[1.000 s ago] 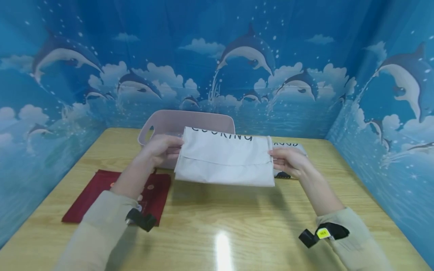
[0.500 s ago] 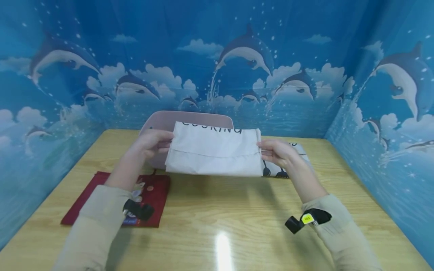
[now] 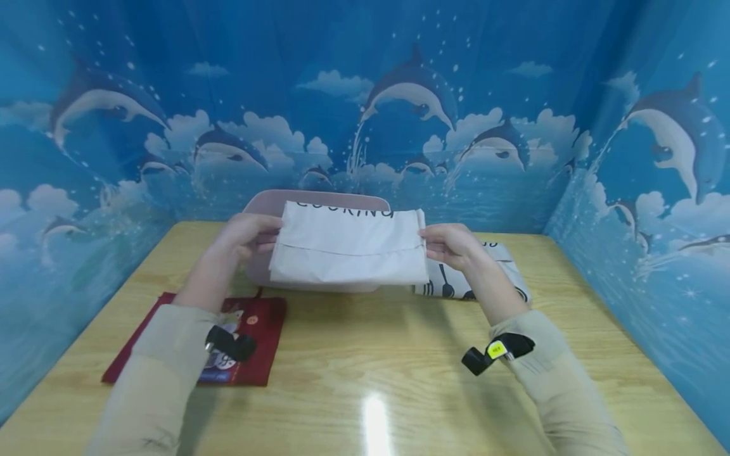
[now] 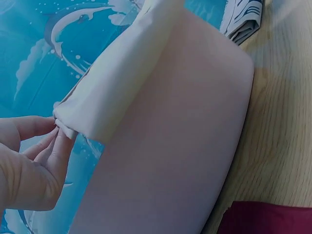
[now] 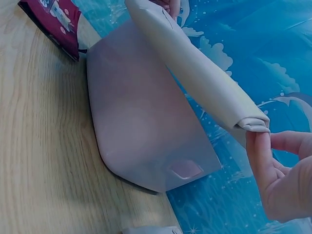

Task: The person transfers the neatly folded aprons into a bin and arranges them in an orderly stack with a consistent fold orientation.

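Observation:
A folded white cloth (image 3: 350,237) with the word COOKING along its far edge is held up level in the head view. My left hand (image 3: 246,235) pinches its left end between thumb and fingers, and my right hand (image 3: 453,244) pinches the right end. Beneath and behind the cloth stands a pale pink plastic basket (image 3: 263,204), partly covered by it. In the left wrist view the cloth (image 4: 122,73) hangs over the basket's side (image 4: 180,136). From the right wrist view, several folded layers show at the end of the cloth (image 5: 209,87).
A dark red folded fabric piece (image 3: 268,329) with a printed picture lies at the left of the wooden table (image 3: 342,380), partly behind my left forearm. Another folded white cloth (image 3: 450,282) with black utensil prints lies right of the basket. Dolphin-printed curtains (image 3: 365,126) enclose the table.
Both hands have carried the folded white cloth left and farther away, over the basket. More of the printed cloth at the right now shows. The grip on both ends is unchanged.

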A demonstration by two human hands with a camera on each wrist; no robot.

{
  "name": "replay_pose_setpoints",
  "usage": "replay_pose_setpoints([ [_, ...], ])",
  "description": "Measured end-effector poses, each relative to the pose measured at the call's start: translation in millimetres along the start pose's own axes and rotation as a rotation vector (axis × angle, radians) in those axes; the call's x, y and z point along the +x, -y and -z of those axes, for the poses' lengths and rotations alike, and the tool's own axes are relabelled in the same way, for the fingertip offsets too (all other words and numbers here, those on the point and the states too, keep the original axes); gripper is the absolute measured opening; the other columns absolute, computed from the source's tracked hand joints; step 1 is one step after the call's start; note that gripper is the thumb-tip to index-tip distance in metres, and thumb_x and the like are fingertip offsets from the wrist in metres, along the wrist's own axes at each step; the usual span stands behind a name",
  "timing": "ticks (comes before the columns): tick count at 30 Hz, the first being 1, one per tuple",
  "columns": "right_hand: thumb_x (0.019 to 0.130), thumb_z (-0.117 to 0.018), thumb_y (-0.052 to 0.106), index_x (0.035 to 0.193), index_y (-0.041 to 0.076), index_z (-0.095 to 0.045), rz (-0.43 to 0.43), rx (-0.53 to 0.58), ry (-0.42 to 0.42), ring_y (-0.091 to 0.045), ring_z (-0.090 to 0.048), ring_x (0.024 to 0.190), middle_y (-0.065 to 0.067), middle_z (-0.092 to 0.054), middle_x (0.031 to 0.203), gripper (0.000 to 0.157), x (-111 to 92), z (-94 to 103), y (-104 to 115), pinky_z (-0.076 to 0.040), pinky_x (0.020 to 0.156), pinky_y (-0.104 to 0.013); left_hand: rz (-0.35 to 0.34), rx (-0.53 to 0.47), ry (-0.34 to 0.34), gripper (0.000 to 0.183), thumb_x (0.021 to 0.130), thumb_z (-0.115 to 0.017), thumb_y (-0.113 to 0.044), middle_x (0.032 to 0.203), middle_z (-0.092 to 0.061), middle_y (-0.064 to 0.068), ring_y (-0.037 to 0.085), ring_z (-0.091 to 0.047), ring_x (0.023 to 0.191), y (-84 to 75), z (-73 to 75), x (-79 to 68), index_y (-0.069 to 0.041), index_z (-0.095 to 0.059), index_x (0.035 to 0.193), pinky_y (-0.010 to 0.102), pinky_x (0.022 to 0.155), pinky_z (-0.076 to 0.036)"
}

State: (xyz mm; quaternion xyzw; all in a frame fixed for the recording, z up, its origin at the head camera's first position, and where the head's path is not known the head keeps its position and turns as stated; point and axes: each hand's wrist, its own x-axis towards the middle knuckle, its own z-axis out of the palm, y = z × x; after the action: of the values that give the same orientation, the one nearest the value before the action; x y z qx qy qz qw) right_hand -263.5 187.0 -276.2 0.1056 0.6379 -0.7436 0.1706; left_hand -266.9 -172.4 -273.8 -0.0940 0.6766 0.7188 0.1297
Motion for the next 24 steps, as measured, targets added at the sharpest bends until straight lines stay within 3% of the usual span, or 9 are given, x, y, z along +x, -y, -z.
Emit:
replay_pose_setpoints([
  [4, 0.091, -0.056, 0.005, 0.138, -0.001, -0.038, -0.001, -0.023, -0.03, -0.014, -0.066, 0.073, -0.009, -0.061, 0.097, 0.05, 5, -6.6, 2, -0.053, 0.077, -0.024, 0.009, -0.004, -0.014, 0.027, 0.09, -0.056, -0.006, 0.066, -0.063, -0.002, 0.009, -0.063, 0.06, -1.9, 4.1, 3.1, -0.001, -0.05, 0.117, 0.02, 0.063, -0.054],
  [8, 0.091, -0.057, 0.005, 0.138, 0.0, -0.039, -0.009, -0.028, -0.043, -0.013, -0.066, 0.074, -0.011, -0.055, 0.107, 0.051, 10, -13.2, 5, -0.052, 0.079, -0.024, 0.019, 0.013, -0.033, 0.051, 0.091, -0.055, -0.008, 0.067, -0.063, -0.004, 0.008, -0.063, 0.062, -5.7, 8.5, 3.7, 0.005, -0.036, 0.137, 0.021, 0.066, -0.054],
  [13, 0.09, -0.057, 0.004, 0.137, 0.001, -0.04, -0.02, -0.022, -0.055, -0.013, -0.065, 0.072, -0.013, -0.054, 0.111, 0.05, 16, -21.3, 8, -0.053, 0.078, -0.024, 0.024, 0.008, -0.046, 0.051, 0.092, -0.056, -0.01, 0.069, -0.063, -0.004, 0.008, -0.063, 0.064, -9.6, 14.7, 1.9, 0.002, -0.037, 0.137, 0.02, 0.066, -0.054],
  [19, 0.089, -0.059, 0.003, 0.139, 0.003, -0.038, -0.042, -0.012, -0.07, -0.014, -0.066, 0.07, -0.018, -0.051, 0.126, 0.055, 24, -29.6, 12, -0.053, 0.076, -0.025, 0.034, -0.016, -0.053, 0.026, 0.091, -0.058, -0.01, 0.071, -0.063, -0.002, 0.009, -0.063, 0.066, -12.5, 24.2, 4.9, -0.004, -0.052, 0.116, 0.021, 0.067, -0.054],
  [24, 0.088, -0.06, 0.004, 0.142, 0.005, -0.034, -0.056, -0.012, -0.091, -0.013, -0.065, 0.069, -0.017, -0.047, 0.133, 0.059, 31, -35.9, 14, -0.053, 0.076, -0.023, 0.051, -0.025, -0.062, 0.045, 0.092, -0.057, -0.01, 0.072, -0.063, -0.002, 0.009, -0.063, 0.067, -13.1, 29.5, 10.5, -0.003, -0.044, 0.134, 0.022, 0.069, -0.054],
])
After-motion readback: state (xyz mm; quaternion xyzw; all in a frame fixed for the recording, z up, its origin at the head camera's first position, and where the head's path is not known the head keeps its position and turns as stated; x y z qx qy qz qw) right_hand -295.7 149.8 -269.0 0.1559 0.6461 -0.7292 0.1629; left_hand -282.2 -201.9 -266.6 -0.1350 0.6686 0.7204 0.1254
